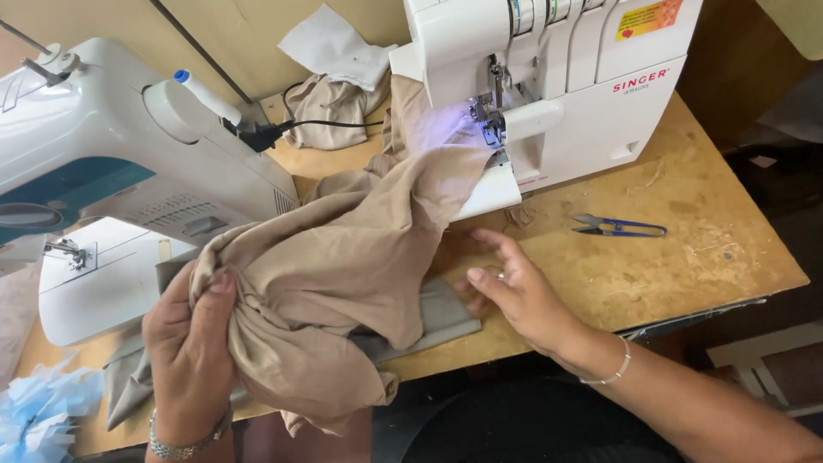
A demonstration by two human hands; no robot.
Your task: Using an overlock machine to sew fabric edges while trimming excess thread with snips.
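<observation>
From the head camera, the left hand (190, 343) is closed in a fist around a gathered bunch of beige fabric (343, 257), thumb on top of the folds. The cloth runs up and away from that hand, across the wooden table (686, 257), to the presser foot of the white overlock machine (557, 86), where a lamp lights it. The right hand (514, 296) lies open and flat, fingers spread loosely, its fingertips touching the edge of the fabric; it holds nothing. Beyond this hand, toward the machine, blue thread snips (619, 226) rest on the table. Above the left hand stands a white sewing machine (111, 163), just beside the bunched cloth.
</observation>
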